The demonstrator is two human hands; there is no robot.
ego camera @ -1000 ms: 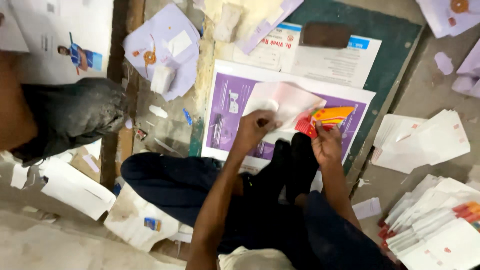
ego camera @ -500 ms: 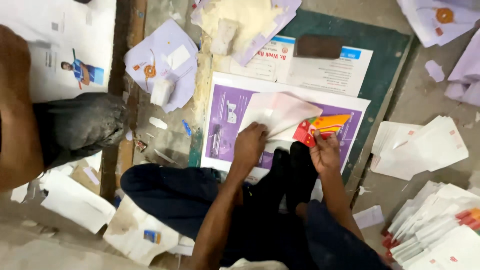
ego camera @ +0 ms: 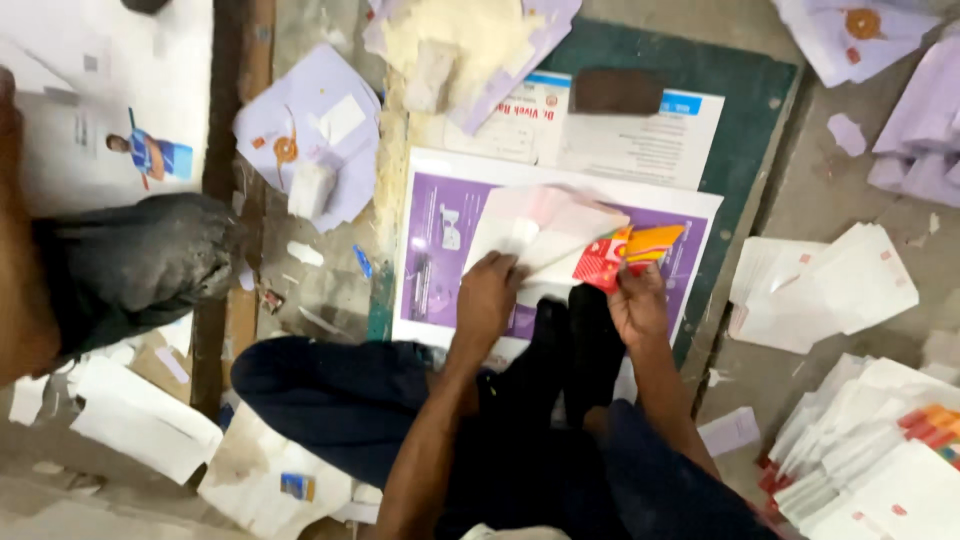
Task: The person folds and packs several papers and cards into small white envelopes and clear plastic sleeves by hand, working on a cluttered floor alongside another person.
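left hand [ego camera: 487, 297]: pressed flat on white folded paper [ego camera: 540, 228]
right hand [ego camera: 638, 303]: pinching the paper's red-orange printed end [ego camera: 630, 252]
paper: lying on purple poster [ego camera: 440, 240], over green board [ego camera: 740, 130]

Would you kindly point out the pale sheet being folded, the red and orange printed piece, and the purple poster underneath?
pale sheet [ego camera: 540, 225], head view, on its flat middle.
red and orange printed piece [ego camera: 625, 250], head view, on its coloured centre.
purple poster [ego camera: 445, 250], head view, on its bare left panel.

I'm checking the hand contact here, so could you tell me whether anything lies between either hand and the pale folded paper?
Nothing visible does: the left hand presses directly on the pale folded paper, and the right hand pinches its red and orange printed end.
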